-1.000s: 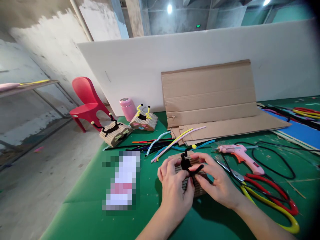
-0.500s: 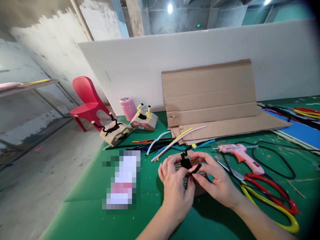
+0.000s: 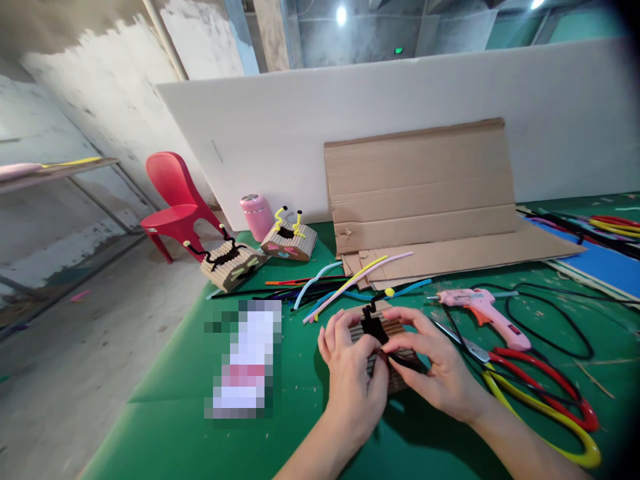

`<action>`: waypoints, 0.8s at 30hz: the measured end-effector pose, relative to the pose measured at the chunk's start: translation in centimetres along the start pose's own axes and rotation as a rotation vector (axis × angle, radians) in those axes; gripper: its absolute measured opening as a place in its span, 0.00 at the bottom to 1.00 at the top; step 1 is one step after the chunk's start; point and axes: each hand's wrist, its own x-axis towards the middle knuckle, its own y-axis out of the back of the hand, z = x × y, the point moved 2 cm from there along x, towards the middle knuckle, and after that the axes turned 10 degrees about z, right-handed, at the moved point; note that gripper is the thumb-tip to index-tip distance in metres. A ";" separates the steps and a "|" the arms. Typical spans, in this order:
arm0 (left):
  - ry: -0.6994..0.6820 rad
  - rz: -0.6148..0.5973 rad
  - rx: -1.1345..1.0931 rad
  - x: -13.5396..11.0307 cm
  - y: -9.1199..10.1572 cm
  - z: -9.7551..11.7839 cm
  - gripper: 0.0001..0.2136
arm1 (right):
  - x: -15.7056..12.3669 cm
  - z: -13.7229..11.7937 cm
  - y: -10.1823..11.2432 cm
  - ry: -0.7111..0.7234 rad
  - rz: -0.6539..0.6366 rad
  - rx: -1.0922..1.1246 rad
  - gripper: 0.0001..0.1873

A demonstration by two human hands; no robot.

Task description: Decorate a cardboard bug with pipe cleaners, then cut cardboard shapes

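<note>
- Cardboard piece [image 3: 396, 381], a ribbed corrugated block, sits low over the green table [image 3: 165, 427] between both hands, near the front edge; a black pipe cleaner [image 3: 371, 324] lies across its top, one end curling upward
- left hand [image 3: 353, 383] is wrapped round the piece's left side, thumb pressed on top; right hand [image 3: 440, 373] pinches a length of the black pipe cleaner between thumb and forefinger against the piece's right face
- a hard pull from the pinch could, I judge, drag the pipe cleaner off the ribs; whether anything fixes it there cannot be told
- the thumb bearing down may crush the corrugation and leave a dent; the ribs look soft
- a pipe cleaner's cut end is bare wire; a slip could prick a fingertip
- the pink glue gun [image 3: 483, 307] lies just beyond the right hand, its cord looping close; a snagged wrist could tug the nozzle toward the fingers
- red and yellow scissors [image 3: 540, 393] rest beside the right forearm; a sweep of the arm might knock them
- loose coloured pipe cleaners [image 3: 345, 287] lie just behind the piece and could tangle with it
</note>
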 end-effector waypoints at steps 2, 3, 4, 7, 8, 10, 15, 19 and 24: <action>0.002 0.000 0.005 -0.1 0.0 0.0 0.10 | 0.0 -0.1 0.0 0.001 -0.004 -0.022 0.11; 0.003 0.000 0.009 -0.1 0.0 0.0 0.10 | 0.0 -0.1 0.0 0.002 -0.003 -0.034 0.11; 0.003 -0.001 0.012 -0.1 0.0 0.0 0.10 | 0.0 -0.1 0.0 0.005 0.000 -0.044 0.10; -0.001 -0.008 0.032 -0.2 0.1 0.1 0.09 | 0.1 0.0 -0.1 0.015 0.018 -0.059 0.10; -0.003 -0.010 0.041 -0.2 0.2 0.1 0.09 | 0.1 0.0 -0.1 0.023 0.026 -0.065 0.11; -0.007 -0.004 0.054 -0.2 0.3 0.2 0.08 | 0.2 0.2 -0.1 0.038 0.045 -0.083 0.13; -0.043 0.031 0.040 -0.1 0.8 0.2 0.08 | 0.1 0.3 0.4 0.036 0.061 -0.114 0.16; -0.084 0.017 0.020 -0.2 1.0 0.0 0.12 | -0.4 0.2 0.8 -0.046 0.056 -0.153 0.16; -0.117 0.035 0.019 -0.3 1.0 -0.4 0.11 | -1.1 0.3 0.8 -0.101 0.049 -0.216 0.15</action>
